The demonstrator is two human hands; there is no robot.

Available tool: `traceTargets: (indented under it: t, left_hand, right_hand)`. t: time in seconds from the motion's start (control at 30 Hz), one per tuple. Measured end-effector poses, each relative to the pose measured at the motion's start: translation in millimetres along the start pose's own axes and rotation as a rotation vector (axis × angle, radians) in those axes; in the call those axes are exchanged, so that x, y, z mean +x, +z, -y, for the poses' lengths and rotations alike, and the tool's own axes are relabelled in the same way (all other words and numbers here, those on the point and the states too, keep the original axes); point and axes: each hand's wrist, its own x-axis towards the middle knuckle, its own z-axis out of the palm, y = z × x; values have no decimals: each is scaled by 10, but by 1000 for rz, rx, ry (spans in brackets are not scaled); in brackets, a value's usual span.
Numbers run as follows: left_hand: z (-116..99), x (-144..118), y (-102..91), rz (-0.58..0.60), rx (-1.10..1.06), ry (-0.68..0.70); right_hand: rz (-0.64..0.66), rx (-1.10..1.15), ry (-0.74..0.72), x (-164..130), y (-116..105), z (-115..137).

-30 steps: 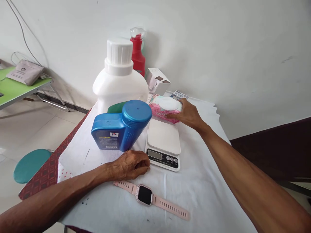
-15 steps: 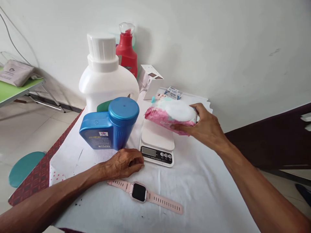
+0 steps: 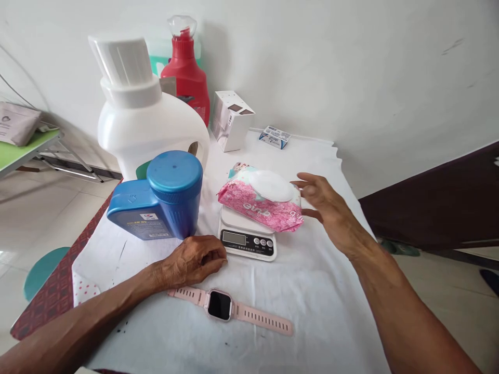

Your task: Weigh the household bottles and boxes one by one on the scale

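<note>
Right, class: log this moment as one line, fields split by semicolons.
left hand: curled, on cloth; right hand: open beside pink pack, contact unclear; pink pack: on scale; watch: on cloth

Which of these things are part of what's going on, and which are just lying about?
Seemingly in use:
- pack of wipes, lying on the scale, beside the open right hand
- kitchen scale, under the pack

Seemingly just lying about:
- pink watch
- blue bottle
- big white bottle
- red bottle
- white box
- small flat box
</note>
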Motion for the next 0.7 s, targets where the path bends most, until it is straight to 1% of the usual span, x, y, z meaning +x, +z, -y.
traceTargets:
  t: [0.07,0.1,0.2,0.27,0.33,0.53,0.7]
  left_hand:
    - [-2,4,-5,4,5,5]
    - [-1,5,-7,6,3,7]
    - [4,3,-6,5,-9,8]
    - [3,2,-3,2,-7,8]
    - [-2,2,1,0,3,7]
    - [-4,6,5,-13,15,6]
    - [-7,2,1,-6,11,1]
  right_hand:
    - [-155,161,66,-2,48,-215]
    - [-224,194,84,-10,92,-330]
    - [-319,158,35,-57,250,-610]
    - [-348,131,-7,-89,322,-702]
    - [-358,123,-20,-107,346,-728]
    - [-351,121,-39,-116,309,-729]
    - [-344,138,-36,-114,323,-770]
